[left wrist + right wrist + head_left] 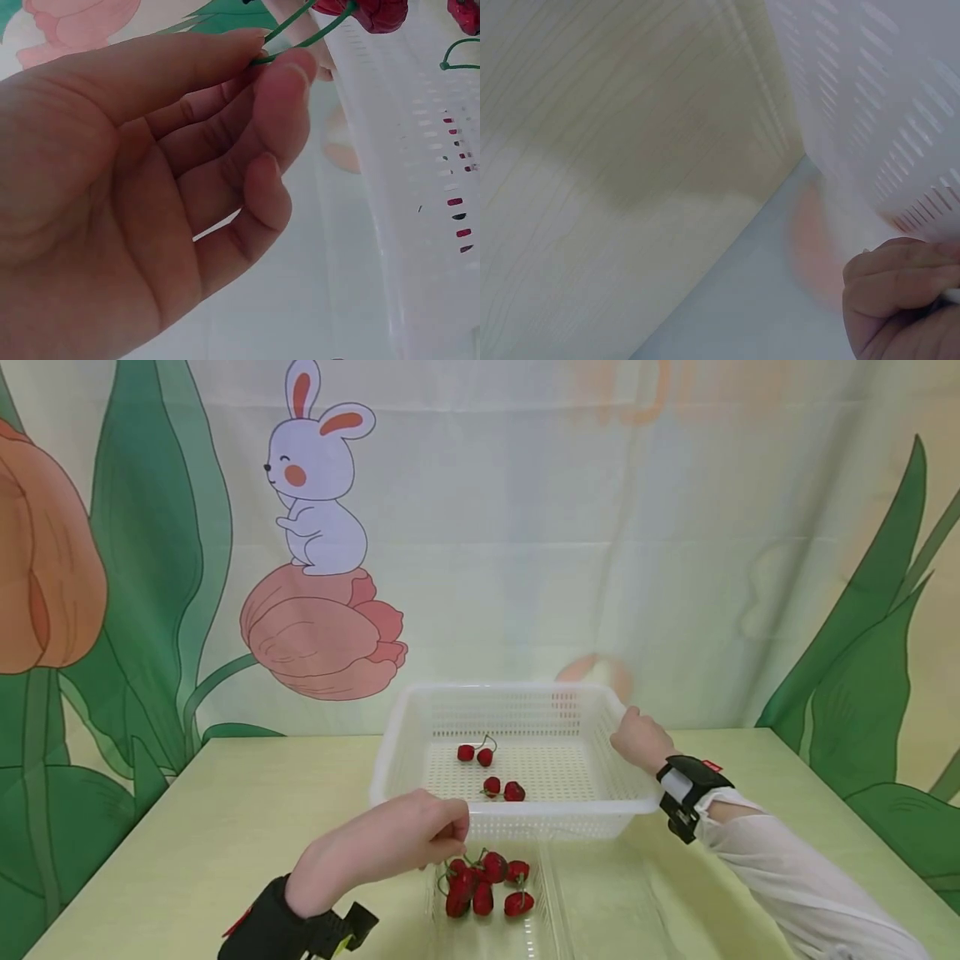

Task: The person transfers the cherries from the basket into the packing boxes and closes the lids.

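Note:
My left hand [390, 835] pinches green stems [315, 34] between thumb and forefinger; the other fingers are loosely bent. A red cherry [381, 13] hangs on these stems, partly cut off by the left wrist view's edge. In the head view this hand is at the near rim of a white perforated basket [517, 808], over a clear plastic container [551, 893]. Several red cherries [483, 897] show in and over the container's left part. My right hand [643, 742] grips the basket's right rim. Inside the basket lie a far pair of cherries [466, 752] and a nearer pair [513, 791].
The pale yellow tabletop [262, 827] extends to both sides of the basket. Close behind the basket hangs a printed curtain [487, 527] with a rabbit and tulips. The clear container's right part [607, 902] lies in front of the basket.

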{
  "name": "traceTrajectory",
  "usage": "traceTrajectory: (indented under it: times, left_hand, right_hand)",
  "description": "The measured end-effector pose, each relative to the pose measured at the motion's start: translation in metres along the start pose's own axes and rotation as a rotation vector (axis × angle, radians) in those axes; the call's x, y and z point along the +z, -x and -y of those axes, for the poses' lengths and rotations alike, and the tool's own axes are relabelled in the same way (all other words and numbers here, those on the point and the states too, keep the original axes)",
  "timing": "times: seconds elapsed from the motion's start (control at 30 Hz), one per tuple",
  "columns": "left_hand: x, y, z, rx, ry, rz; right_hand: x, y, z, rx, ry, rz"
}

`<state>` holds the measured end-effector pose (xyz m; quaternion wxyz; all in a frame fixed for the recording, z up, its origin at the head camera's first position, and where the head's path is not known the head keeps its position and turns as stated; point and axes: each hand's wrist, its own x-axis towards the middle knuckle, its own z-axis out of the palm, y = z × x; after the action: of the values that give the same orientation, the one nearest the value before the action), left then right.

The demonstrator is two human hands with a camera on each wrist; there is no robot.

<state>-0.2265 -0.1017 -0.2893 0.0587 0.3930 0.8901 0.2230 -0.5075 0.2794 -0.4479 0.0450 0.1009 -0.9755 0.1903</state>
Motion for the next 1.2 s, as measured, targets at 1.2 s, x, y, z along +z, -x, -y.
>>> traceTrajectory:
  times: [1.2]
  left_hand:
    - [0.024, 0.001, 0.010, 0.009, 0.039, 0.028]
  right_hand:
    - [-0.073, 0.082, 0.106, 0.078, -0.023, 0.028]
